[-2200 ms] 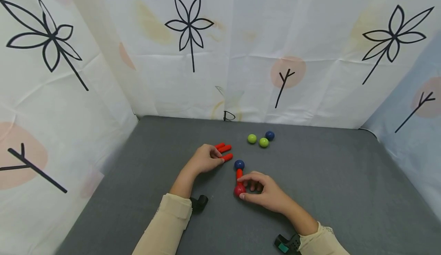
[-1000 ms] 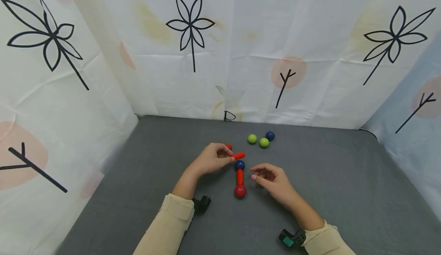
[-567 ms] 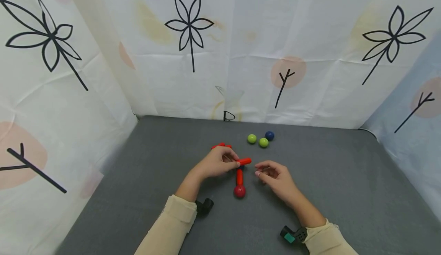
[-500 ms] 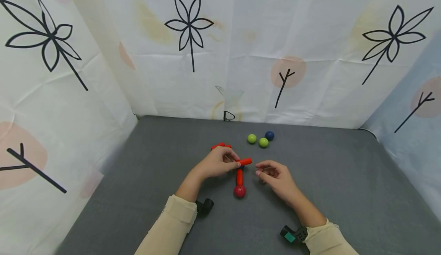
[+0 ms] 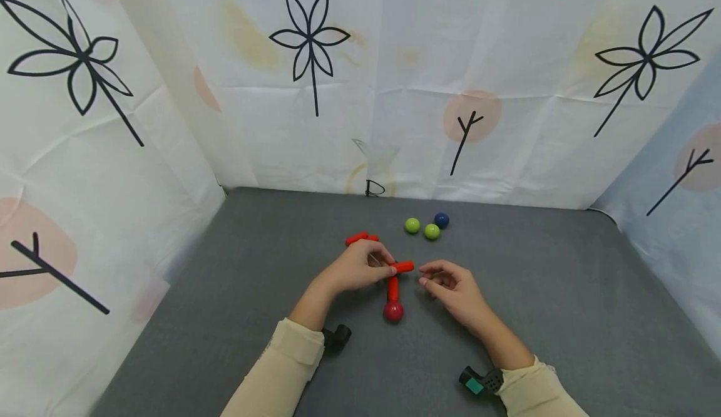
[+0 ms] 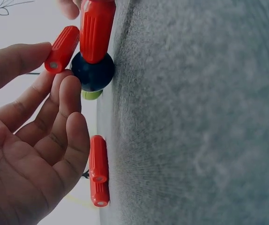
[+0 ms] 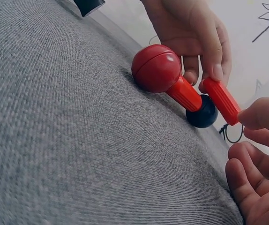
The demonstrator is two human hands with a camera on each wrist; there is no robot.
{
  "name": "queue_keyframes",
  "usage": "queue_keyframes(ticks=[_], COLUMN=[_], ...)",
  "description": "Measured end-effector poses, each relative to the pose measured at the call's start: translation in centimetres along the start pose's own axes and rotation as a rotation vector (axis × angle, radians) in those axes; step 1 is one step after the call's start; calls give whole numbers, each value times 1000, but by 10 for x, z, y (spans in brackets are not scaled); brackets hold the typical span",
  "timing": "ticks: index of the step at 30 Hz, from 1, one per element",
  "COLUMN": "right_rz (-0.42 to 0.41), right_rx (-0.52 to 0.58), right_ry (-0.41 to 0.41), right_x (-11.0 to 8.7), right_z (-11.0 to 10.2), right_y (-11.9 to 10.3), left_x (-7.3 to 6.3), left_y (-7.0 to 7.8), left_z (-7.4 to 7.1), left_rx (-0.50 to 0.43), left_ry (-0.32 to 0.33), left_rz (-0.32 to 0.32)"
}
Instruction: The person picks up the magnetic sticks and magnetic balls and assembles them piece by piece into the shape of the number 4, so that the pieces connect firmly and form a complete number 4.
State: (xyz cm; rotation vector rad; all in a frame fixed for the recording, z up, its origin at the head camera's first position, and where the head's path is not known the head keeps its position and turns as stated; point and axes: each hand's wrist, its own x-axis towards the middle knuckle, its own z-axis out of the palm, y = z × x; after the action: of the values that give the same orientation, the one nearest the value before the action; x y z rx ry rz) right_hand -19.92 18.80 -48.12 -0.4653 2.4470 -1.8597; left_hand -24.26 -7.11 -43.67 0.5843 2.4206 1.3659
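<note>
My left hand (image 5: 357, 268) pinches a red ribbed magnetic rod (image 7: 222, 101) between thumb and fingers, raised above a joined piece. That piece lies on the grey cloth: a red ball (image 5: 393, 311), a second red rod (image 5: 393, 289) and a dark blue ball (image 6: 93, 71) in a line. The held rod and left hand mostly hide the blue ball in the head view. My right hand (image 5: 457, 292) hovers just right of the held rod's free end, fingers loosely bent, nothing held; a small gap shows in the head view. In the left wrist view, the rod's near end has a pale metal tip.
Two more red rods (image 6: 98, 159) lie behind my left hand. Farther back sit two green balls (image 5: 412, 225) and another blue ball (image 5: 442, 220). The grey cloth surface (image 5: 541, 267) ends at white printed curtains (image 5: 394, 123) at the back and sides.
My left hand has picked a red rod from the group and carried it right, over the blue ball. My right hand has left the joined piece and moved right and away.
</note>
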Motion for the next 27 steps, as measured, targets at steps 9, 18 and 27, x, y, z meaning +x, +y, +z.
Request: queue_keyframes(ticks=[9,18,27], right_rz=[-6,-42,-122], right_rx=[-9,-68,-217], right_ry=[13,32,5], right_x=[0,1,2], right_z=[-2,-2,-1], right_y=[2,4,9], left_x=[0,0,-1], left_y=[2,-4,-2], left_z=[4,1,2], left_rx=[26,51,62], left_ry=[-28,11,-3], left_rz=[17,30,-92])
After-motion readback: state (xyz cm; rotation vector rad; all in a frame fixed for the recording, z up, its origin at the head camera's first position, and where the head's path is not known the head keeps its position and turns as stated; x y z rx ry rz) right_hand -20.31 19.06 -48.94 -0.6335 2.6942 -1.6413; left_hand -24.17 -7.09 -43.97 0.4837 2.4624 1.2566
